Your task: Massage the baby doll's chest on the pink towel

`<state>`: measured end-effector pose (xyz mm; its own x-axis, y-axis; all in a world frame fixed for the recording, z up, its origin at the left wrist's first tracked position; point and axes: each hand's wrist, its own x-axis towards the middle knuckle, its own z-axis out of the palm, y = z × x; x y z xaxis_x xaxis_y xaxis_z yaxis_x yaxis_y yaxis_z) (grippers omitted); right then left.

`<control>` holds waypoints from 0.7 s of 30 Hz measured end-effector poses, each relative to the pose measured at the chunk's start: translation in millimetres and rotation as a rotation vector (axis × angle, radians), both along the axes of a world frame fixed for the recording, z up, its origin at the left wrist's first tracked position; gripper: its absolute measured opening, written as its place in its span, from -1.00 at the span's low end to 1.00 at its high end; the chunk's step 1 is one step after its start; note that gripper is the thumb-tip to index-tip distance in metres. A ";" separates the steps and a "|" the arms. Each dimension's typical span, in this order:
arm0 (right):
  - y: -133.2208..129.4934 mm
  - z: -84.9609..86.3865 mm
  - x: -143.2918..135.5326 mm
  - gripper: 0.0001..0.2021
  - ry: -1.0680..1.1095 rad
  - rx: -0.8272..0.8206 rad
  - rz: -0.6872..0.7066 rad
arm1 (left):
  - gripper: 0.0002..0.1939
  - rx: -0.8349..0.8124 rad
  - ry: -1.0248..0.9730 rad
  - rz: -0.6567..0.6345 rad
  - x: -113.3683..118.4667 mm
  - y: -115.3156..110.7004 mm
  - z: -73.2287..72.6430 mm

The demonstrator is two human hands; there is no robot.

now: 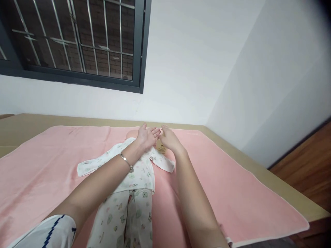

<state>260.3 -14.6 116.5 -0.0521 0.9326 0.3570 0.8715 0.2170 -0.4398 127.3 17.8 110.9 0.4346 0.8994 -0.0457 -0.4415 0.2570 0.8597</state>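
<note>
My left hand (pixel 148 137) is held palm up with its fingers stretched out to the right, above the collar of a small printed white top (pixel 137 174). My right hand (pixel 169 139) is closed at the upper part of a yellowish bottle (pixel 160 147) with dark print. Its fingers partly hide the bottle, and the fingertips of both hands nearly meet there. Matching printed pants (pixel 139 217) extend below the top toward me. Past the collar shows a rounded peach-coloured thing (pixel 131 134), partly covered by the clothing and my left hand.
A pink blanket (pixel 219 179) with pale edging lies under the clothes on a light wooden surface (pixel 258 168). Behind it rises a white wall (pixel 181 69), with a dark-framed barred window (pixel 141 51) at the upper left. Brown wooden panelling (pixel 307 165) stands at the right.
</note>
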 end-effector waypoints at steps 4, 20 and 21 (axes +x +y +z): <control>-0.2 -3.9 -10.2 -0.55 -0.211 0.010 -0.054 | -0.20 -0.060 -0.094 0.025 13.3 1.5 2.9; 2.4 -3.8 -20.8 -0.47 -0.431 -0.039 -0.195 | -0.41 -0.334 -0.207 -0.037 -83.4 -94.0 1.2; 3.2 -2.9 -20.6 -0.50 -0.404 -0.071 -0.184 | -0.41 -0.346 -0.185 -0.028 -91.5 -97.1 3.4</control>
<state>239.8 -11.4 113.6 -0.0050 0.9608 0.2770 0.9976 0.0239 -0.0647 35.8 -79.3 114.3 0.4881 0.8322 -0.2631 -0.5693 0.5321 0.6268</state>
